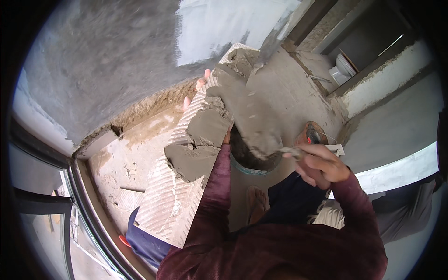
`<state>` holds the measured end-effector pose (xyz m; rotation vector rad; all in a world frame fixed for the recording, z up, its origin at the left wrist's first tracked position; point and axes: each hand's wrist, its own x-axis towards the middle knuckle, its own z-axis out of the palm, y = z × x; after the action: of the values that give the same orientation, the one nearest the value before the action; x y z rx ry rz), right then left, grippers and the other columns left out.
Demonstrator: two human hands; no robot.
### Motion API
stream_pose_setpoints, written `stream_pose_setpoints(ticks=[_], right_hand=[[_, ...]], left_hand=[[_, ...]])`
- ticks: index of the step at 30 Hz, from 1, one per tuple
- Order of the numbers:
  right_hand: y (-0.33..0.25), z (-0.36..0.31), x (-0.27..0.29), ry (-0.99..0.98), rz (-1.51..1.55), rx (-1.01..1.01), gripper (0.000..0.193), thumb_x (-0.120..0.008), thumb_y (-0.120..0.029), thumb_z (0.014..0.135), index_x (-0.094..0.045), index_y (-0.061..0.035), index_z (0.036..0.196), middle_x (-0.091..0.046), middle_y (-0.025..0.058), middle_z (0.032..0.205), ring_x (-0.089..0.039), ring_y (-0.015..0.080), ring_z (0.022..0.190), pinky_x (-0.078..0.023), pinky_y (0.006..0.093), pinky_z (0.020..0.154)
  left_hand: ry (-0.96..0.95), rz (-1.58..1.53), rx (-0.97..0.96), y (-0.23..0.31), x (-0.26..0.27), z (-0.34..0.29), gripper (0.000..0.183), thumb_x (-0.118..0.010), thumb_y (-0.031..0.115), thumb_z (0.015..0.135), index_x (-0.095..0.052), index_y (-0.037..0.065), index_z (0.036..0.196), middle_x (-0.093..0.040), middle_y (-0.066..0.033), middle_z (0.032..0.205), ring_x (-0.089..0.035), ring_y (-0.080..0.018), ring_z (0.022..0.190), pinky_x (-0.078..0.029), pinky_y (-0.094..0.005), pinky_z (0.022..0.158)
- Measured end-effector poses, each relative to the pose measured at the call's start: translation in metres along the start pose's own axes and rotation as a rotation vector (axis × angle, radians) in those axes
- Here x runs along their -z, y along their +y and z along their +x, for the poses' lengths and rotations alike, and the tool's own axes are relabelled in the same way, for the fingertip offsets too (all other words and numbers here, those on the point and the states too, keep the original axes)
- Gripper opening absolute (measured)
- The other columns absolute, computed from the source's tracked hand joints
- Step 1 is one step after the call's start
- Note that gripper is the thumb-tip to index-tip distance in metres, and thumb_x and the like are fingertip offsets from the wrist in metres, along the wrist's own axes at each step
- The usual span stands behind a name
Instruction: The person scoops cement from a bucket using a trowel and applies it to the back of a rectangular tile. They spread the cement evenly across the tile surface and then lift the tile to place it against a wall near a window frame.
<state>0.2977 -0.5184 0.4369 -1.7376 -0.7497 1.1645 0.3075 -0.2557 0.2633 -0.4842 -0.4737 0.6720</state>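
Observation:
A long, ribbed tile piece (161, 200) lies tilted across my left forearm, its grooved back facing up. Thick lumps of grey mortar (207, 126) cover its middle and far end. My left hand (201, 85) supports it from below, fingertips curling over the far edge; most of that hand is hidden. In my right hand (322, 163), closed around the handle, is a trowel (254, 109). Its mortar-coated blade is blurred by motion and extends toward the far end of the tile, whether touching I cannot tell. Below the blade stands a dark bucket (252, 171), partly hidden.
Beyond the bucket sits a small orange-brown container (311, 130) with a tool inside. A grey plastered wall (116, 56) rises at left, near a dark door frame (84, 196). At right, a person's grey trousers (406, 214) show. A white toilet (343, 67) stands farther back.

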Motion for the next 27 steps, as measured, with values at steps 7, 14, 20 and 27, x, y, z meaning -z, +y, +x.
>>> stream_pose_setpoints(ticks=[7,14,20,27], right_hand=[[0.018,0.01,0.024,-0.043,0.09,-0.264,0.044,-0.046,-0.041,0.104,-0.056,-0.0039,0.125,-0.051,0.0012,0.073,-0.046,0.0077,0.053,-0.037,0.0228,0.045],[0.008,-0.041,0.076,0.178,-1.271,-0.15,0.03,-0.067,-0.02,0.089,-0.059,-0.0043,0.113,-0.062,0.0114,0.083,-0.062,0.0286,0.079,-0.048,0.0408,0.067],[0.09,0.042,0.114,-0.015,-2.038,-0.019,0.034,-0.063,-0.011,0.08,-0.06,-0.0047,0.112,-0.064,0.0113,0.099,-0.066,0.0288,0.083,-0.053,0.0364,0.07],[0.116,0.127,0.104,-0.267,-2.084,-0.191,0.014,-0.061,-0.016,0.081,-0.069,-0.0046,0.082,-0.067,0.0099,0.088,-0.068,0.0261,0.086,-0.054,0.0371,0.069]], left_hand=[[-0.003,0.086,0.045,-0.011,0.033,-0.014,0.058,-0.044,0.049,0.097,-0.046,0.004,0.134,-0.036,-0.0158,0.153,-0.039,-0.0321,0.135,-0.037,-0.0536,0.109],[0.007,0.165,0.105,0.032,0.051,-0.005,0.058,-0.044,0.05,0.096,-0.048,0.004,0.132,-0.039,-0.0156,0.15,-0.042,-0.0313,0.132,-0.039,-0.0523,0.107],[0.047,0.113,0.137,0.029,0.064,-0.017,0.058,-0.044,0.052,0.096,-0.049,0.004,0.13,-0.042,-0.0154,0.148,-0.045,-0.0306,0.129,-0.04,-0.0513,0.106],[0.088,0.115,0.171,0.037,0.07,-0.03,0.058,-0.044,0.053,0.096,-0.051,0.005,0.128,-0.045,-0.0152,0.145,-0.048,-0.0297,0.125,-0.042,-0.0501,0.104]])
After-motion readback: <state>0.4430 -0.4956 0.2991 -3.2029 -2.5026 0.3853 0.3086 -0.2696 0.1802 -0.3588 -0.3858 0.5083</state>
